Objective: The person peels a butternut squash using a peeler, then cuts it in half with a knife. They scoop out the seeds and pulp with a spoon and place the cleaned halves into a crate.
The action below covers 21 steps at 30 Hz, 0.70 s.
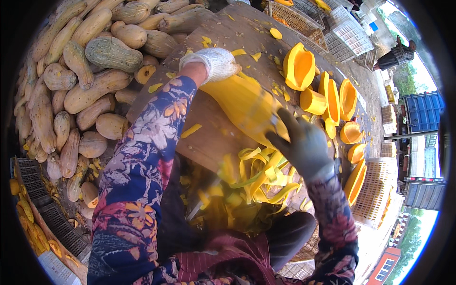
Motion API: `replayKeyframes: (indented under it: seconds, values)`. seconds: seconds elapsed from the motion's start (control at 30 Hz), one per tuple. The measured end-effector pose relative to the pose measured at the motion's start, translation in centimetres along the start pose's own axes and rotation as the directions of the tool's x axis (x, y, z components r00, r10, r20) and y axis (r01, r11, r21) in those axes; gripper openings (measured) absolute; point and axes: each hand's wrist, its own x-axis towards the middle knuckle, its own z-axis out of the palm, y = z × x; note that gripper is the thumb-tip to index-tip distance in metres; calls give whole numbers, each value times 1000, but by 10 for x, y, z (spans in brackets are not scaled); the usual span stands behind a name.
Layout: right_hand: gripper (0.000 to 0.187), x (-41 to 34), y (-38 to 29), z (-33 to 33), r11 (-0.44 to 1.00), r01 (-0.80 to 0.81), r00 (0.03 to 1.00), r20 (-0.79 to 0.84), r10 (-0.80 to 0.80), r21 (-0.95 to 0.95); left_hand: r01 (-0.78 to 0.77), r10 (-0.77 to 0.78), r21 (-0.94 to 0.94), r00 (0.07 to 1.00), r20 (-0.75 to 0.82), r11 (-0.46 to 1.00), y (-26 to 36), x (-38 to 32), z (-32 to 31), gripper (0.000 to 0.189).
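Observation:
A long peeled yellow pumpkin [235,107] lies slantwise on a brown board [199,142]. My left hand [213,65], in a white knitted glove, grips its far end. My right hand [302,142], in a dark grey glove, is closed round a blurred tool, seemingly a peeler [265,115], against the pumpkin's near end. Curled strips of yellow-green peel [265,174] hang at the board's near edge, below my right hand. Beyond them to the right stand hollowed orange pumpkin halves [300,67] and a short cut piece [313,101].
Unpeeled pumpkins [114,53] are heaped at the left. Dark plastic crates [53,217] stand at the lower left. Light slatted crates [377,185] stand at the right, others at the top right. A person [397,55] stands far off at the upper right, near a blue truck bed [425,111].

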Motion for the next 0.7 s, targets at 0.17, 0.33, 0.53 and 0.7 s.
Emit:
replayKeyframes:
  seconds: [0.17,0.33,0.53,0.7]
  values:
    - [42,91,-19,-9,1000,-26,965,263,26,-5,-33,32,-8,996,-84,999,-6,-4,6,51]
    - [45,-16,24,-4,991,-120,981,161,110,60,-58,55,-18,992,-113,998,-11,-8,12,49]
    - [36,-164,49,45,775,-604,793,232,563,187,-45,42,-30,994,-104,999,-8,-11,10,50]
    - [33,-136,45,83,500,-373,781,-26,624,782,-160,153,-9,956,-249,987,-17,-27,20,43]
